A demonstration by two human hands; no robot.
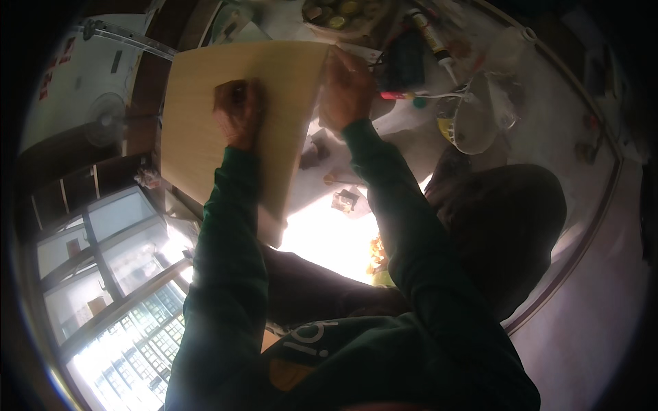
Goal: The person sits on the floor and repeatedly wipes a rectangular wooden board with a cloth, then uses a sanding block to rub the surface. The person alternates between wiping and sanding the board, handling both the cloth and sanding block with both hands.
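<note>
A large pale wooden board or box panel (200,128) stands tilted before me, with a thicker edge along its right side. Against its flat face rests my left hand (239,110), the fingers curled; whether they hold something small is unclear. At the panel's upper right corner is my right hand (349,90), its fingers bent near the edge. What the right fingers grip is blurred. A red-handled tool (397,95) lies just right of that hand, and a sealant tube with a nozzle (429,36) lies beyond it.
A round container of small items (339,18) stands at the top. Right of my hand lie a dark object (406,59) and a pale oval shell-like piece (473,115). Small dark squares (345,200) lie on the bright floor between my arms. Windows (128,246) are at left.
</note>
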